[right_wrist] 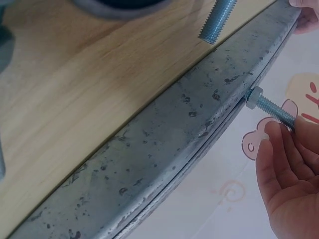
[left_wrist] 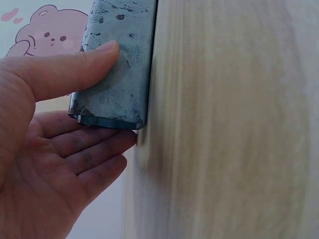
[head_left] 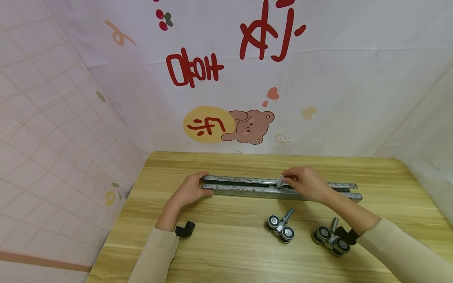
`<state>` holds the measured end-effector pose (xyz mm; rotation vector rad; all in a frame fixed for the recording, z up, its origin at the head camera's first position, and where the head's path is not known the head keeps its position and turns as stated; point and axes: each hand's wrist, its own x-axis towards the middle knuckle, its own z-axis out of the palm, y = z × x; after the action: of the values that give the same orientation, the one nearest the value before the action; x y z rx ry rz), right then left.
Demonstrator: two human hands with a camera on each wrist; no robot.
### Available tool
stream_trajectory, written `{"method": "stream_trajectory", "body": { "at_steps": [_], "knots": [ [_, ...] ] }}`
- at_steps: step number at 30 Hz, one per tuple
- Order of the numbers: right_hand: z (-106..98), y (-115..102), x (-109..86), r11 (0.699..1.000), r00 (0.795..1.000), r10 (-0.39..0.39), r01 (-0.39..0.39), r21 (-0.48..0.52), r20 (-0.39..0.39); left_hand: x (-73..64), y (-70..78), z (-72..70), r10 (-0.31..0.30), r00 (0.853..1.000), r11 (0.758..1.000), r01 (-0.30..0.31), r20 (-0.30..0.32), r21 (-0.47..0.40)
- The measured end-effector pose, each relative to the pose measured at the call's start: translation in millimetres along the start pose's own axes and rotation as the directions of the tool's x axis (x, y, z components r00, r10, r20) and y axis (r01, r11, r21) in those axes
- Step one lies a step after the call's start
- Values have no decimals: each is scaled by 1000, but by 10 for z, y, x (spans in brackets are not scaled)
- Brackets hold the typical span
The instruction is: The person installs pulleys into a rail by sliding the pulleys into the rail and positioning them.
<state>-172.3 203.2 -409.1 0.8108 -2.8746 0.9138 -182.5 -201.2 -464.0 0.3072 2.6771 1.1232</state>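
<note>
A galvanized steel channel track (head_left: 244, 190) with a slot along its top lies across the table. At its left end my left hand (head_left: 191, 189) holds it, the thumb on the front face in the left wrist view and the other fingers around the end. My right hand (head_left: 307, 184) pinches a threaded bolt (right_wrist: 274, 110) that stands up out of the slot, right of the track's middle. A nut sits at the bolt's base; whatever it joins inside the track (right_wrist: 164, 129) is hidden.
In front of the track lies a roller trolley (head_left: 280, 228) with its bolt pointing up and right. Another roller trolley (head_left: 330, 239) lies near my right forearm, with a black piece (head_left: 347, 236) behind it. A black elbow-shaped piece (head_left: 185, 229) sits beside my left sleeve.
</note>
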Motion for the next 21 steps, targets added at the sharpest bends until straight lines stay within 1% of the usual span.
{"method": "stream_trajectory", "body": {
  "at_steps": [9, 15, 21],
  "knots": [
    [60, -39, 69, 1000, 1000, -12, 11, 15, 20, -3, -9, 10, -8, 1000, 1000, 8, 1, -9],
    [88, -62, 119, 999, 999, -39, 39, 22, 27, 1, -14, 9, -13, 1000, 1000, 13, 8, -5],
    [120, -80, 166, 999, 998, -46, 45, 17, 37, 11, -8, 0, -1, 1000, 1000, 1, 9, -15]
  ]
}}
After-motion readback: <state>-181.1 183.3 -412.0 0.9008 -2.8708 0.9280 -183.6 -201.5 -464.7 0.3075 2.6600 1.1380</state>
